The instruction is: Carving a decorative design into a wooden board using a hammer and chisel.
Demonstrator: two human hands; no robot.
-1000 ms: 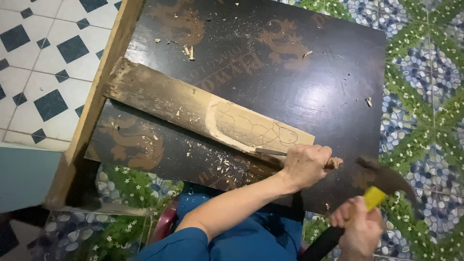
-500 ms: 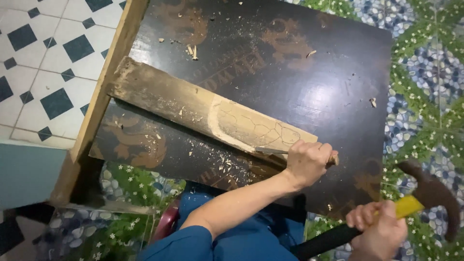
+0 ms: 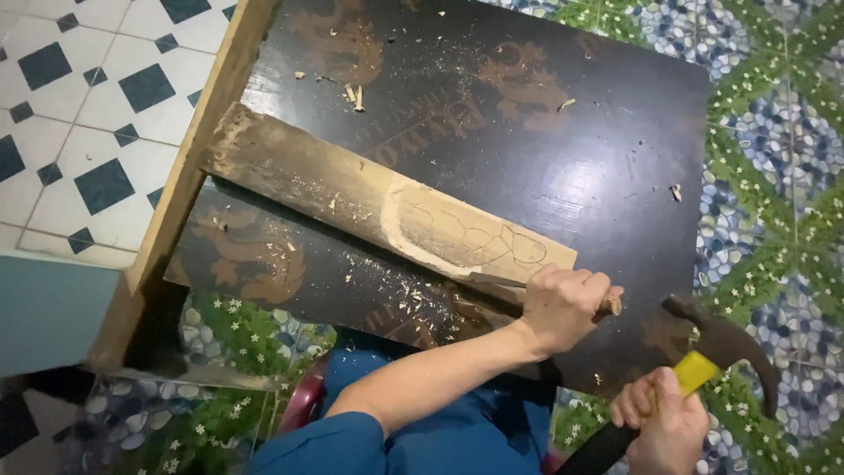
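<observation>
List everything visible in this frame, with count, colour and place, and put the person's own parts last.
wooden plank: one, brown with a pale carved end bearing pencilled outlines, lying diagonally across the board.
dark board: one, black-brown, serving as the work surface.
wooden batten: one, light brown, along the board's left edge.
wood chips: many, pale, scattered over the board and plank.
chisel: one, metal blade at the plank's carved end.
hammer: one, rusty dark head, yellow neck, black grip, lower right.
tiled floor: white and navy at left, pebble-patterned green and blue at right.
blue clothing: bottom centre.
left hand: gripping the chisel.
right hand: gripping the hammer.
</observation>
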